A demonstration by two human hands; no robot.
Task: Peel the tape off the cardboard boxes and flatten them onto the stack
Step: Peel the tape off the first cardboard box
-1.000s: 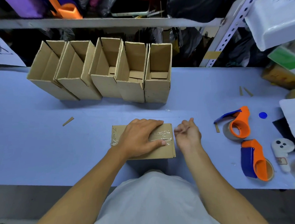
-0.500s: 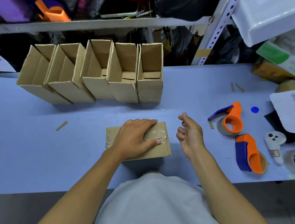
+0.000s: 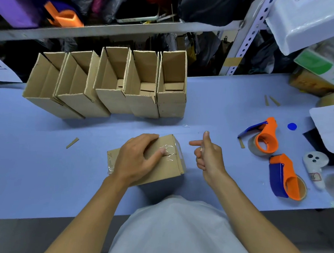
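Two orange tape dispensers (image 3: pixel 267 137) (image 3: pixel 286 176) lie beside a white, possibly game, controller (image 3: pixel 314 163).

A closed cardboard box (image 3: pixel 160 164) with crinkled clear tape (image 3: pixel 168 150) along its top seam sits near the tabletop's front edge. Five open boxes (image 3: pixel 114 85) stand in a touching row by the back edge.

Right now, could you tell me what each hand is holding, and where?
The left hand presses on the top of the taped box, thumb on the tape seam. The right hand touches nothing; whether it pinches peeled tape cannot be told.
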